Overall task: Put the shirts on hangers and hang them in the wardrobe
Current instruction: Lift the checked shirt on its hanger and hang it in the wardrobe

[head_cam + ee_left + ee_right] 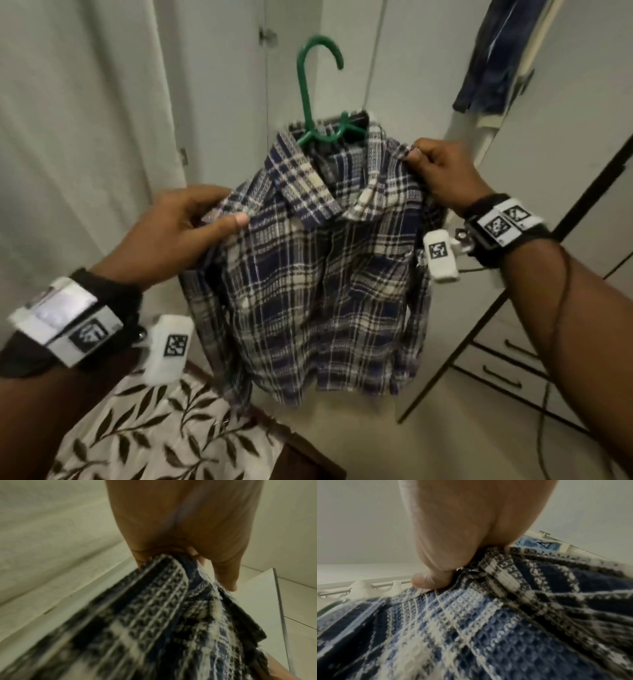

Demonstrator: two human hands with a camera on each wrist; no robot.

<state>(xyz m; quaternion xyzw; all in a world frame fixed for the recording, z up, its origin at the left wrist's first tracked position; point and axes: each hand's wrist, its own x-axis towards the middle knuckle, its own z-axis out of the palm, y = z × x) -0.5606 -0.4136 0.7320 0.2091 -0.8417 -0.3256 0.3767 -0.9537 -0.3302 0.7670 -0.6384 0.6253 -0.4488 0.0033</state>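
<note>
Shirt [308, 274] in blue, black and white checks hangs in the air in front of the person, on a green hanger [317, 99]. The hanger's arms go inside the collar and its hook sticks up above, hooked on nothing. The left hand [171, 236] pinches the shirt's one shoulder — thumb on top, fingers curled under the cloth. The right hand [442, 171] pinches the other shoulder the same way, a bit higher up. From the left wrist, the cloth is bunched up tight in the fingers [223, 574]. From the right wrist, the thumb [426, 582] presses down on the cloth.

Behind the shirt stands the white wardrobe [565, 137] with its door open — a dark blue garment [493, 61] hangs inside it, up high. Drawers [507, 363] with dark handles sit low on the right. Below the shirt is a bed cover [154, 435] with dark leaves on it.
</note>
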